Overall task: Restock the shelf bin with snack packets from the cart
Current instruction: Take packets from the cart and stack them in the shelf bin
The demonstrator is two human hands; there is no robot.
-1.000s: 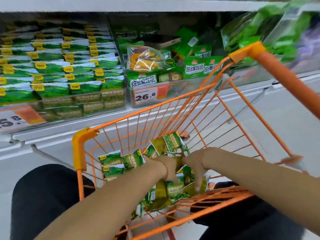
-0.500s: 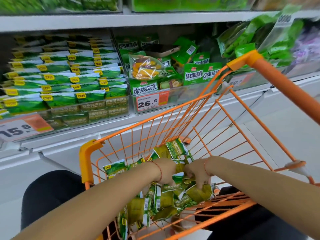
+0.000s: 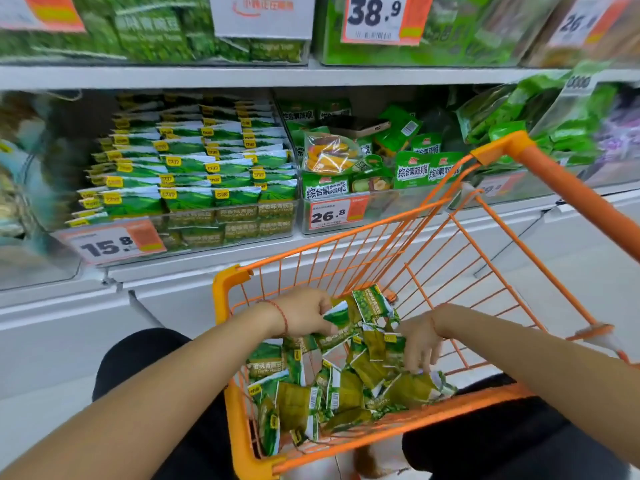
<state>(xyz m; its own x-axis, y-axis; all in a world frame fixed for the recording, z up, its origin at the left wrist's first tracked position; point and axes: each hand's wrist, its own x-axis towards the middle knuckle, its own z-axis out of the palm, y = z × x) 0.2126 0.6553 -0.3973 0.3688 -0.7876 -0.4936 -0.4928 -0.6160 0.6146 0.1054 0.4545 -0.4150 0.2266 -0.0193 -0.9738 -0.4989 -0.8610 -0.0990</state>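
Note:
An orange wire cart (image 3: 227, 289) in front of me holds a heap of small green snack packets (image 3: 311, 393). My left hand (image 3: 304, 311) is inside the cart at its far left and grips several green packets (image 3: 349, 313) lifted off the heap. My right hand (image 3: 420, 344) reaches down into the heap with fingers curled among the packets; whether it holds one I cannot tell. On the lower shelf, a clear bin (image 3: 221, 220) tagged 15.8 is stacked with rows of matching green packets (image 3: 194, 168).
Right of that bin stands another clear bin (image 3: 381, 202) tagged 26.8 with larger green bags. The cart's orange handle (image 3: 581, 195) runs up to the right. An upper shelf (image 3: 311, 76) carries more green goods and price tags. My dark-clad knees flank the cart.
My left hand has risen out of the heap with a bunch of packets. My right hand has shifted right and lower in the cart. My view has tilted up toward the shelves.

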